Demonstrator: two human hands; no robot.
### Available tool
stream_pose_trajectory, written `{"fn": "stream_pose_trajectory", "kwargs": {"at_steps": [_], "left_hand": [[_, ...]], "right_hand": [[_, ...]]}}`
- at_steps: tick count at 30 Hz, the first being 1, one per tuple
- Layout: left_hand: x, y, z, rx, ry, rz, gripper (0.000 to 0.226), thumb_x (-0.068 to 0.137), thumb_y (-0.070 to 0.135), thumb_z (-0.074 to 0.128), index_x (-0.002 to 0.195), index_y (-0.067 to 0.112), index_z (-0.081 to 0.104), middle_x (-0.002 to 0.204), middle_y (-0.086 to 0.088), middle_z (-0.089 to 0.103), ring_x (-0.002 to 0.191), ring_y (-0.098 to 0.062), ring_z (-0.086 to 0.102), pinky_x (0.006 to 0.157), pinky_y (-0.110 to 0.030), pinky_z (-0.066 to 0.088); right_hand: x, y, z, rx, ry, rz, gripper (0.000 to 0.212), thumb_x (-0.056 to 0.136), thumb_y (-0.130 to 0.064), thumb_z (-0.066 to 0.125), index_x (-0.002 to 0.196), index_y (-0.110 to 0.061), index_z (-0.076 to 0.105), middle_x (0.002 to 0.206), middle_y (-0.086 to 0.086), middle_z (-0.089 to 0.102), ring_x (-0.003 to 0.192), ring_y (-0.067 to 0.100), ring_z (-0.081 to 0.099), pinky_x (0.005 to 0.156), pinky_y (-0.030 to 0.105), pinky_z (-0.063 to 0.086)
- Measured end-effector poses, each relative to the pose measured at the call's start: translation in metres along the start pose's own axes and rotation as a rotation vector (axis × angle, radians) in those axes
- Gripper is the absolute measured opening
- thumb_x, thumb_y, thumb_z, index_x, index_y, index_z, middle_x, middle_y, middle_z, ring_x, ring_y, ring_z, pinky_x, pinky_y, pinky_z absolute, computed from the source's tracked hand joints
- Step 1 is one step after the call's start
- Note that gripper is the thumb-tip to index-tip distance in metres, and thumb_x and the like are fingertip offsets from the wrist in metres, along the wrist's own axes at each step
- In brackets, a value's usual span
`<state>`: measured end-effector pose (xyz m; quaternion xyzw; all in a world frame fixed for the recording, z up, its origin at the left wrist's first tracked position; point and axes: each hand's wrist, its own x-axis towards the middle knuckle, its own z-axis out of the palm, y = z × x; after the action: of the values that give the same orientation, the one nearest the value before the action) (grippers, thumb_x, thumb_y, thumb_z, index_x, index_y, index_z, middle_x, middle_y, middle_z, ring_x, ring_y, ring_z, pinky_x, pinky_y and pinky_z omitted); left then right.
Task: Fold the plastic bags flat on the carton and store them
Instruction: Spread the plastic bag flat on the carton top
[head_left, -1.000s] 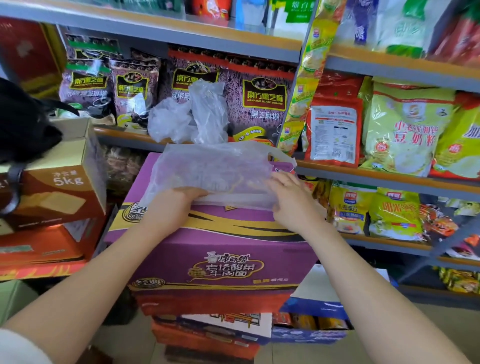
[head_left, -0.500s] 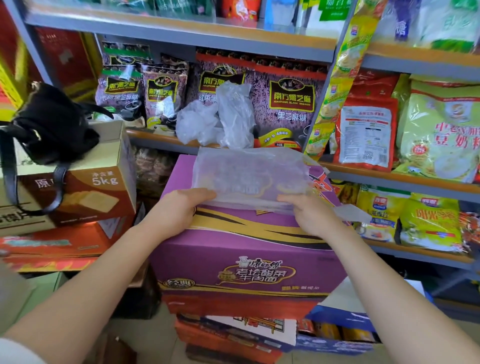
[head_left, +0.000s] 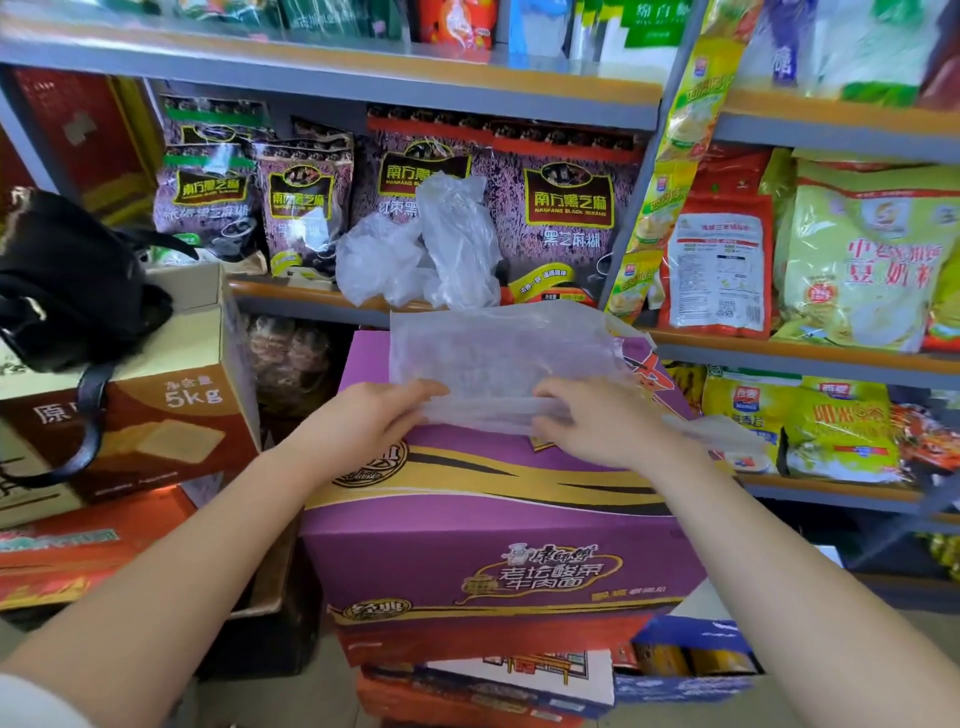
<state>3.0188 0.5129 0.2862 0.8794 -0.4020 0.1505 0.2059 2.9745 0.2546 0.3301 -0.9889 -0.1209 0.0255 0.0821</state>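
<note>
A translucent plastic bag lies flattened on top of the purple carton in the middle of the view. My left hand pinches the bag's near edge at its left end. My right hand grips the same near edge further right, and the edge is lifted a little off the carton. A crumpled heap of more clear plastic bags sits on the shelf just behind the carton.
Shelves packed with food packets run behind and to the right. On the left a black handbag rests on a brown 5 kg carton. Red and blue boxes are stacked under the purple carton.
The view has shifted left. Both hands have drawn closer together along the bag's near edge and now pinch and lift it instead of pressing it flat.
</note>
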Motion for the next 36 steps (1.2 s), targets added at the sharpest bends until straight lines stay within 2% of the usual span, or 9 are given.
{"fn": "stream_pose_trajectory", "kwargs": {"at_steps": [4, 9, 12, 15, 18, 22, 26, 31, 36], "left_hand": [[0.009, -0.001, -0.005, -0.093, 0.214, -0.002, 0.035, 0.089, 0.033, 0.041, 0.096, 0.008, 0.065, 0.083, -0.006, 0.072, 0.074, -0.01, 0.06, 0.068, -0.009, 0.04], [0.0, -0.011, -0.008, 0.062, 0.276, -0.007, 0.065, 0.096, 0.051, 0.022, 0.072, 0.007, 0.063, 0.052, -0.004, 0.061, 0.043, -0.021, 0.058, 0.046, -0.027, 0.04], [-0.015, -0.014, -0.001, 0.094, 0.236, 0.011, 0.065, 0.097, 0.05, 0.018, 0.063, 0.011, 0.057, 0.044, 0.002, 0.048, 0.039, -0.018, 0.049, 0.041, -0.02, 0.036], [-0.026, -0.017, -0.002, -0.029, 0.225, -0.053, 0.057, 0.096, 0.054, 0.017, 0.059, 0.021, 0.046, 0.044, 0.012, 0.034, 0.046, -0.013, 0.045, 0.041, -0.017, 0.027], [-0.027, -0.015, -0.007, 0.013, 0.116, 0.002, 0.065, 0.093, 0.058, 0.023, 0.074, 0.014, 0.068, 0.067, 0.004, 0.066, 0.062, -0.014, 0.063, 0.051, -0.026, 0.048], [-0.007, 0.028, -0.012, 0.276, 0.02, 0.04, 0.065, 0.066, 0.061, 0.048, 0.114, 0.019, 0.064, 0.101, -0.001, 0.071, 0.085, -0.02, 0.069, 0.064, -0.032, 0.057], [0.018, 0.065, 0.012, 0.23, -0.023, 0.136, 0.043, 0.069, 0.041, 0.055, 0.099, 0.014, 0.068, 0.09, -0.003, 0.072, 0.071, -0.024, 0.069, 0.049, -0.033, 0.056], [0.02, 0.083, 0.037, 0.045, -0.063, -0.014, 0.061, 0.083, 0.049, 0.02, 0.115, 0.022, 0.063, 0.109, -0.003, 0.069, 0.092, -0.028, 0.066, 0.068, -0.042, 0.056], [0.015, 0.083, 0.04, -0.018, -0.092, -0.157, 0.073, 0.078, 0.053, 0.009, 0.127, 0.024, 0.055, 0.123, -0.003, 0.062, 0.107, -0.027, 0.06, 0.085, -0.038, 0.051]], "right_hand": [[0.003, -0.034, 0.007, -0.338, 0.187, -0.148, 0.046, 0.086, -0.048, 0.055, 0.12, -0.019, 0.048, 0.117, 0.002, 0.063, 0.11, 0.025, 0.058, 0.083, 0.033, 0.042], [0.003, -0.021, 0.017, -0.546, 0.226, -0.119, 0.043, 0.034, -0.006, 0.083, 0.071, -0.015, 0.063, 0.049, 0.001, 0.062, 0.041, 0.021, 0.061, 0.034, 0.019, 0.034], [-0.011, 0.006, 0.028, -0.458, 0.091, -0.086, 0.041, 0.079, 0.0, 0.055, 0.117, -0.016, 0.053, 0.096, 0.008, 0.068, 0.085, 0.03, 0.067, 0.052, 0.032, 0.036], [-0.027, 0.045, 0.028, -0.361, 0.107, 0.12, 0.049, 0.087, -0.001, 0.042, 0.128, -0.027, 0.044, 0.123, 0.002, 0.06, 0.104, 0.029, 0.06, 0.063, 0.033, 0.04], [-0.038, 0.063, 0.022, -0.285, 0.097, 0.228, 0.052, 0.087, 0.0, 0.043, 0.13, -0.03, 0.047, 0.13, 0.0, 0.057, 0.107, 0.029, 0.058, 0.071, 0.034, 0.045], [-0.045, 0.055, 0.02, -0.148, 0.137, 0.066, 0.032, 0.095, -0.021, 0.044, 0.126, -0.028, 0.051, 0.126, -0.001, 0.058, 0.114, 0.023, 0.054, 0.073, 0.032, 0.042], [-0.052, 0.047, 0.01, -0.026, 0.044, -0.05, 0.043, 0.092, -0.047, 0.044, 0.133, -0.036, 0.042, 0.136, -0.009, 0.049, 0.123, 0.014, 0.047, 0.092, 0.031, 0.042], [-0.067, 0.071, 0.003, -0.074, 0.038, 0.0, 0.047, 0.092, -0.016, 0.046, 0.135, -0.032, 0.041, 0.139, -0.009, 0.049, 0.119, 0.019, 0.052, 0.086, 0.032, 0.045], [-0.075, 0.104, 0.011, -0.031, 0.173, 0.066, 0.055, 0.08, 0.011, 0.044, 0.125, -0.017, 0.058, 0.128, 0.003, 0.059, 0.115, 0.029, 0.054, 0.088, 0.036, 0.047]]}}
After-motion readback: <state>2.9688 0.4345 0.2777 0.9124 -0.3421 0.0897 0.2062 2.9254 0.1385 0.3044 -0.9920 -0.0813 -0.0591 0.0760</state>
